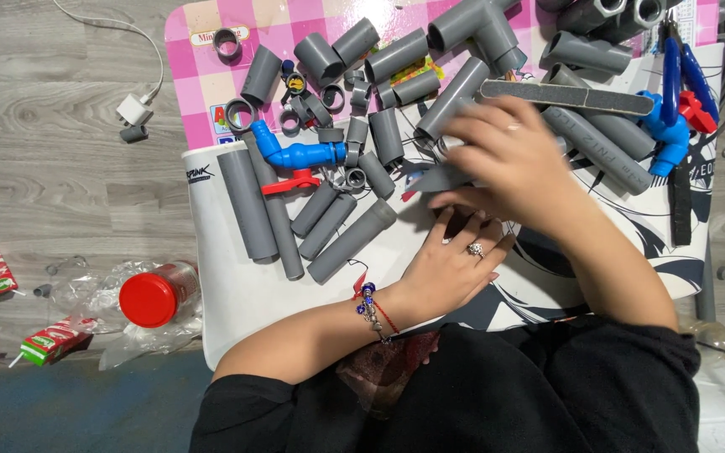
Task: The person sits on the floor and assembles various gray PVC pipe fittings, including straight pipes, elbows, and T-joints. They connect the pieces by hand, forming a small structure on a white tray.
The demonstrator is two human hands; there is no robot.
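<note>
Head view, looking down on a white board [237, 294] laid over a pink checked mat [203, 75] on a grey wood floor [52, 168]. Right hand [509, 164] sits mid-board, motion-blurred, fingers curled together around a short grey pipe piece [438, 178] whose end sticks out to the left of the fingertips; grip looks closed on it, though blur hides the exact finger placement. Left hand [455, 264] lies just below the right, palm toward the board, fingers reaching up under the right hand; fingertips hidden, so cannot tell whether they pinch anything. A ring shows on one left finger, a beaded bracelet [369, 304] with red cord on the wrist. A sanding stick [568, 96] lies just above the right hand, across grey pipes. Left of the hands: several long grey pipes [295, 218] side by side, a blue valve [295, 153] with a red handle [291, 181], and scattered grey rings and couplings [333, 96]. Right edge of the board: a second blue valve [669, 134] and blue-handled pliers [681, 63]. On the floor at left: a red-lidded jar [157, 295] on clear plastic, two red-and-green tubes [48, 340], a white charger [134, 107].
</note>
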